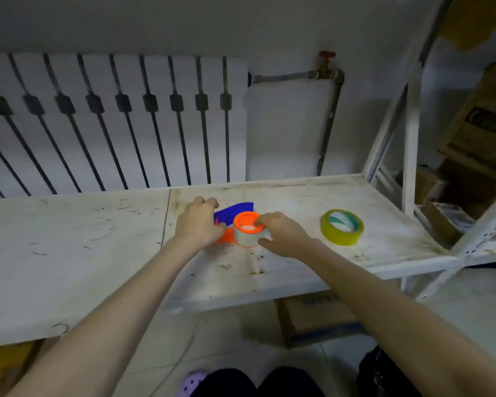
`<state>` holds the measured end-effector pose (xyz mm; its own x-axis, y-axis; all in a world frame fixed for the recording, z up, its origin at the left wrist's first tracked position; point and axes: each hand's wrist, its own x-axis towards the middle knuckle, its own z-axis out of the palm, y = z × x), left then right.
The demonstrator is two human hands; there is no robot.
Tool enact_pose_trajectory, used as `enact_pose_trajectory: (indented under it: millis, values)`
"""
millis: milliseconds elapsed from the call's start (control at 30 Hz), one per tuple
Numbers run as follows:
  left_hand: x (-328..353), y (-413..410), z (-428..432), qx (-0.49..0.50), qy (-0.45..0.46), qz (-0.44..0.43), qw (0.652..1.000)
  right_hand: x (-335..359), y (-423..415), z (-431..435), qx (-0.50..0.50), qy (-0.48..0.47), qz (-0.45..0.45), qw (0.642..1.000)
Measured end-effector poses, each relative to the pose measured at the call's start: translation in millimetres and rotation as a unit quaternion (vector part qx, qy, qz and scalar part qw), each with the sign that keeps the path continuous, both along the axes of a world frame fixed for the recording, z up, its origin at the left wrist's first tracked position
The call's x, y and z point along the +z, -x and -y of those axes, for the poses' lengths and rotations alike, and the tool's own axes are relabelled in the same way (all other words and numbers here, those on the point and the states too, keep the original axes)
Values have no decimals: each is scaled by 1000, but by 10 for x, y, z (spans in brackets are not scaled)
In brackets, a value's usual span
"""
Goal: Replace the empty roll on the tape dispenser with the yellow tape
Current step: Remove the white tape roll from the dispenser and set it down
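Centrally on the worn white desk [298,196] lies the tape dispenser [235,217], a blue and orange body lying flat with its orange hub [248,222] facing up. Around that hub sits the empty roll [245,237], a pale, nearly bare ring still mounted on the dispenser. The right hand [282,234] closes on this roll: one of its fingers [259,222] hooks over the orange rim at the top, while the thumb presses the roll's outer wall lower down. The left hand [198,222] rests on the dispenser's blue and orange body just to the left of the roll, its fingers curled down over the far edge and clamping the body against the desk.

To the right of the dispenser, apart from both hands, the yellow tape [342,227] lies on the desk tilted slightly, its white and green core showing; nothing touches it.

Behind the desk stands a white radiator [112,121] with a pipe and a red-handled valve [327,57] at its right end. A white metal shelf frame [411,138] rises at the right, with cardboard boxes [481,121] behind it, and another box [315,319] sits on the floor under the desk.
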<state>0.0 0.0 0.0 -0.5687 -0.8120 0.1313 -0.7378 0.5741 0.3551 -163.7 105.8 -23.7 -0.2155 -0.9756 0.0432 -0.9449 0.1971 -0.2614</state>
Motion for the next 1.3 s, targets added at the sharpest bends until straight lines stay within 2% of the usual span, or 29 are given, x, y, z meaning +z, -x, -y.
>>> enact_pose_trajectory:
  millis: [167,233,300,400,433,500,600,633,700,800,867,933,1067,1167,1233,1300]
  values:
    - [-173,72,89,17,-40,22,999,-169,-38,146,34,14,-108,993]
    - [-259,73,87,14,-46,0,999,-210,-55,184,22,36,-111,993]
    - [-329,59,34,31,-22,-52,998,-231,-101,180,3,48,-59,997]
    - [-344,55,-107,113,-9,-163,980,-239,-175,175,-53,81,67,993]
    - [-351,64,-141,148,-39,-196,969,-224,-189,174,-79,101,117,985]
    - [-318,91,-210,211,-182,-253,927,-173,-241,152,-132,138,231,954]
    - [-242,124,-344,207,-442,-348,801,-143,-385,76,-162,178,322,916]
    - [-218,130,-396,189,-486,-362,773,-159,-430,39,-163,184,335,909]
    - [-206,136,-458,165,-513,-382,751,-194,-491,-58,-153,186,381,893]
    - [-237,130,-440,150,-530,-408,728,-188,-478,-197,-146,133,513,835]
    - [-238,114,-432,139,-540,-404,725,-146,-440,-241,-175,69,588,787]
    - [-246,109,-448,128,-533,-389,740,-110,-413,-241,-213,18,629,748]
    - [-241,88,-496,95,-527,-373,758,-96,-437,-238,-250,-14,658,710]
    - [-257,64,-489,78,-535,-356,762,-103,-420,-269,-246,-27,711,658]
    - [-278,60,-488,79,-532,-349,767,-104,-395,-271,-243,-37,723,646]
    - [-312,67,-489,94,-518,-349,775,-99,-402,-243,-248,-40,715,652]
